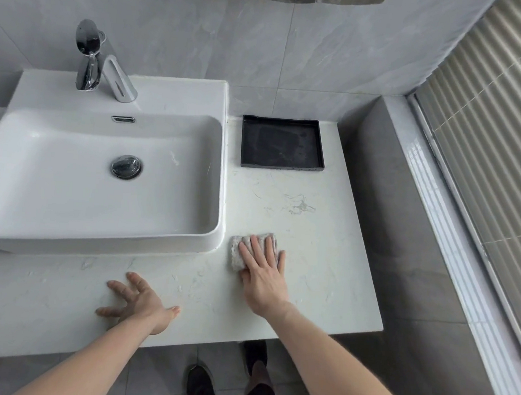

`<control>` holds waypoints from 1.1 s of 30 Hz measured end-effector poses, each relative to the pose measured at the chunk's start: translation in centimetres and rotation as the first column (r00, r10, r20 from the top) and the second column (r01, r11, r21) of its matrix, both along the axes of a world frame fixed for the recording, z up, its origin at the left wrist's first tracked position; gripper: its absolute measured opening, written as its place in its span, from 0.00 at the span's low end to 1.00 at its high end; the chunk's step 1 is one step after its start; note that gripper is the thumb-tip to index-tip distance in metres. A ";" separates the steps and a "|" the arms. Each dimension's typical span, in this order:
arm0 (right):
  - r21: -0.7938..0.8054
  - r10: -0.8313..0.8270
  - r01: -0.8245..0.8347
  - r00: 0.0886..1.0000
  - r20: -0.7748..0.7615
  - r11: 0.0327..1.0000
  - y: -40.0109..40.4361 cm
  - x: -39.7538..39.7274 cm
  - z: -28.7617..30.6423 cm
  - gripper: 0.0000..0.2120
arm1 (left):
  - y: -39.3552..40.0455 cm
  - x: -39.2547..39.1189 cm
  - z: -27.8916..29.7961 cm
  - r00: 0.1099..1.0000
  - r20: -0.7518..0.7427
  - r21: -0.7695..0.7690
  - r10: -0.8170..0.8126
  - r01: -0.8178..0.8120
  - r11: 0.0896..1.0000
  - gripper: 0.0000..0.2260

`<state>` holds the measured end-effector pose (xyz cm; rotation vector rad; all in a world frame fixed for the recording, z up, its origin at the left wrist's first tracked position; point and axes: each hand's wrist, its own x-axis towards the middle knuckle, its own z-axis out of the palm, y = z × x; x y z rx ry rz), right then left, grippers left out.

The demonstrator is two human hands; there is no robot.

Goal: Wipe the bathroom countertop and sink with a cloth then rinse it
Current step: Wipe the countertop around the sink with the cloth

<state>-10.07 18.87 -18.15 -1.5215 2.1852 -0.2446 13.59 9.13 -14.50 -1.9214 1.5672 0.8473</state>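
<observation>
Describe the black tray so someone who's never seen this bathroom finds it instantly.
Start at the white sink. On the countertop right of it, against the back wall, lies the tray. It is the only black thing there, shallow and square, unlike the pale cloth nearer the front.

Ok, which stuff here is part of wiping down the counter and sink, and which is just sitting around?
Part of the job:
cloth, pressed flat under the right hand
countertop
sink
faucet, for rinsing
left hand, braced on the counter

Just sitting there:
black tray, empty, behind the cloth
window blinds

Head-worn view, steeply downward over countertop (pixel 299 200), close.
</observation>
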 end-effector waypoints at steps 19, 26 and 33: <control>-0.216 -0.393 0.403 0.915 0.091 0.889 9.6 -12.9 2.6 0.25 | -0.2 0.1 -0.2 1.000 0.000 0.029 0.015 -0.015 0.999 0.62; -0.100 0.023 -0.011 0.993 0.119 0.995 3.7 -0.1 0.6 0.26 | -0.1 0.4 -0.6 1.000 0.012 0.017 -0.008 0.008 1.000 0.63; -0.055 -0.107 0.104 0.993 -0.047 0.993 9.0 -4.1 -0.3 0.29 | -0.2 0.5 -0.8 0.999 0.020 0.016 -0.027 0.027 1.000 0.64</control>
